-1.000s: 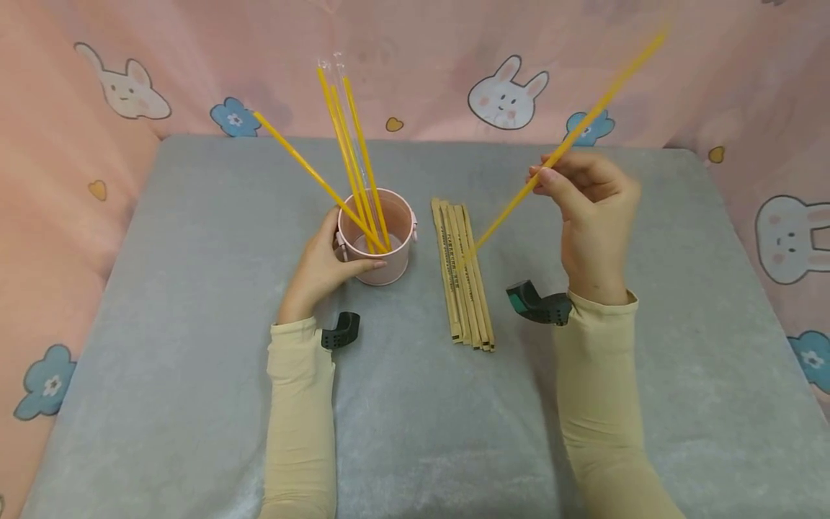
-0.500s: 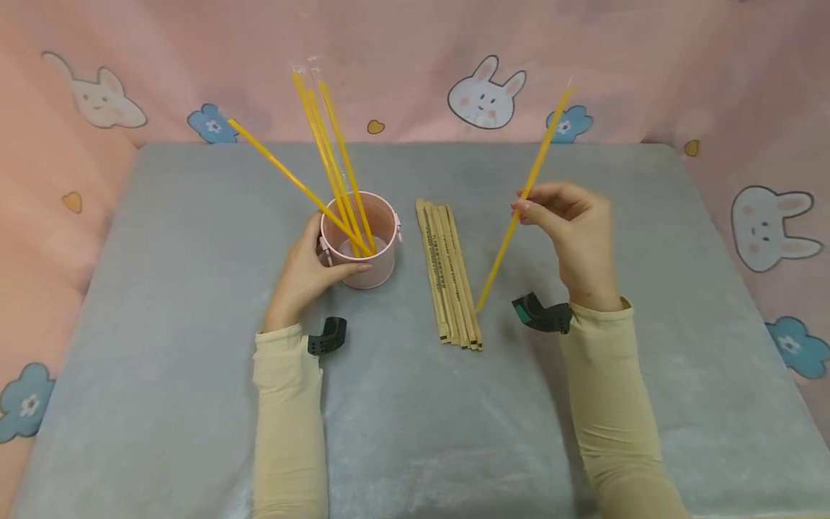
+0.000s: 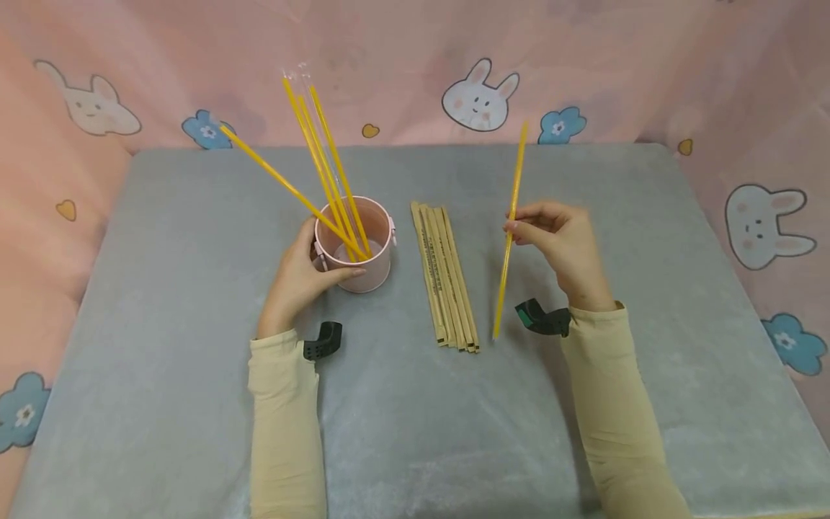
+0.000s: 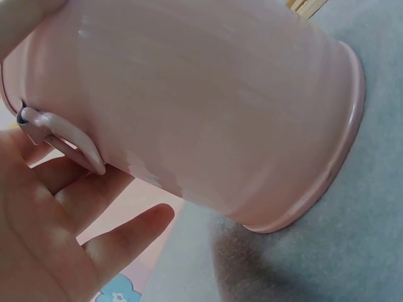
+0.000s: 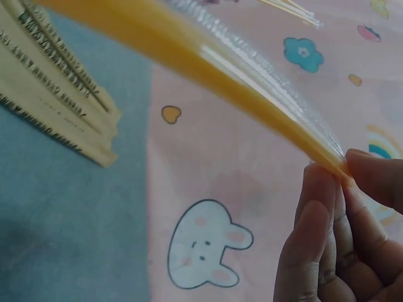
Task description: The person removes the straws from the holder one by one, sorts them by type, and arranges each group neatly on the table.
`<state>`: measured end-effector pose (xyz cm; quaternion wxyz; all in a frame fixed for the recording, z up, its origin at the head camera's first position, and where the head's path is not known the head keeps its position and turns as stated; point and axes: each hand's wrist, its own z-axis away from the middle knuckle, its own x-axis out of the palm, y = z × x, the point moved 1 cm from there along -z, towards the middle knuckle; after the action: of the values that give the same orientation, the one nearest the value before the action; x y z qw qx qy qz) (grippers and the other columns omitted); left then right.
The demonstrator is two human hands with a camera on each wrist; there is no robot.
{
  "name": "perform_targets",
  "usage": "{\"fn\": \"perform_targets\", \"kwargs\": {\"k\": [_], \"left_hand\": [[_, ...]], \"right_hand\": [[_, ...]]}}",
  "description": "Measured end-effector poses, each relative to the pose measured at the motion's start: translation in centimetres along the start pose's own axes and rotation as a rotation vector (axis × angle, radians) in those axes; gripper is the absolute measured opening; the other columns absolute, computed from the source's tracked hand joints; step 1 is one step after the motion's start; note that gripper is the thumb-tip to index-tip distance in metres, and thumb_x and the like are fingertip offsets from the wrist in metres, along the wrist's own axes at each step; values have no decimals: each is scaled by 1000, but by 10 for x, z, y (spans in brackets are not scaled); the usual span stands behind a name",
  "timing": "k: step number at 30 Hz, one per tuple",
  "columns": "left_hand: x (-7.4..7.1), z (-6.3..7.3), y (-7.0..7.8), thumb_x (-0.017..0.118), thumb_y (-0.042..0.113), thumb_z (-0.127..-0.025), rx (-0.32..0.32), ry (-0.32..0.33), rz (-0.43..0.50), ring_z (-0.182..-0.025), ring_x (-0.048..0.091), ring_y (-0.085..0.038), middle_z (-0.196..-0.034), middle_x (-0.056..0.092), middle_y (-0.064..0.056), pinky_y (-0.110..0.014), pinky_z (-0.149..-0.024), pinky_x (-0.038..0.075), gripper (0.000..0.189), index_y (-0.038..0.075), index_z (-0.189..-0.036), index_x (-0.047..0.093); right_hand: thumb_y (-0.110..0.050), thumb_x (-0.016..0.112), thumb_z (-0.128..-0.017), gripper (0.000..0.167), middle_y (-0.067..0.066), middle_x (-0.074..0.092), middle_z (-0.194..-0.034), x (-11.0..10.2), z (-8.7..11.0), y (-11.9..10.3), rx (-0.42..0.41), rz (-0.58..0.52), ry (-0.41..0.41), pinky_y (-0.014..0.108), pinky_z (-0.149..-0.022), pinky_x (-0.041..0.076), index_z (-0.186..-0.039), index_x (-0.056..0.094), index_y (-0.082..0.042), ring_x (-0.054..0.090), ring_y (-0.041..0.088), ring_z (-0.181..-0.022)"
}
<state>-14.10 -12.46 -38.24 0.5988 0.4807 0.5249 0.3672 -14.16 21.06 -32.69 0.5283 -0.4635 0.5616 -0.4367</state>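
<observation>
My left hand (image 3: 289, 277) grips a small pink bucket (image 3: 367, 280) by its side, thumb across the front just under the rim. Several yellow straws (image 3: 279, 179) in clear wrappers lean out of the bucket toward the back left. In the left wrist view the bucket (image 4: 208, 107) is tilted, and its handle loop lies over the fingers. My right hand (image 3: 559, 245) pinches one yellow straw (image 3: 502, 288) near its middle, between thumb and fingertips. The right wrist view shows the clear wrapper along this straw (image 5: 252, 104).
Between the hands, several paper-wrapped straws (image 3: 447, 281) lie side by side on the grey cloth-covered table (image 3: 402, 432). A pink curtain (image 3: 402, 65) with rabbits and flowers hangs behind the table and along its sides.
My right hand has come down and slightly left, swinging the straw from a steep slant to nearly upright in view. The left hand keeps holding the bucket; the head view has shifted a little.
</observation>
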Motion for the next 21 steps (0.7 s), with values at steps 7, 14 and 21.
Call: {"fn": "perform_targets", "kwargs": {"k": [7,14,21], "left_hand": [[0,1,-1,86,11,-68,0,2,6,-127,43,-24,-134,47,-10,-40,-108,34,83,8,-136,39],[1,2,-1,86,12,-69,3,-2,-1,-128,42,-24,-134,47,-10,-39,-108,33,82,8,-136,39],[0,1,-1,85,10,-69,12,3,22,-127,43,-25,-135,46,-11,-41,-107,34,85,8,-139,37]], "right_hand": [[-9,68,-87,25,0,69,-83,-3,0,11,70,140,-45,25,-69,55,-100,64,12,64,14,-73],[-9,67,-88,27,-4,68,-79,-4,-1,21,100,181,-44,25,-68,55,-101,63,13,63,13,-72],[-10,68,-87,26,-1,69,-81,-2,-7,35,178,184,-59,35,-72,56,-103,65,11,64,17,-73]]}}
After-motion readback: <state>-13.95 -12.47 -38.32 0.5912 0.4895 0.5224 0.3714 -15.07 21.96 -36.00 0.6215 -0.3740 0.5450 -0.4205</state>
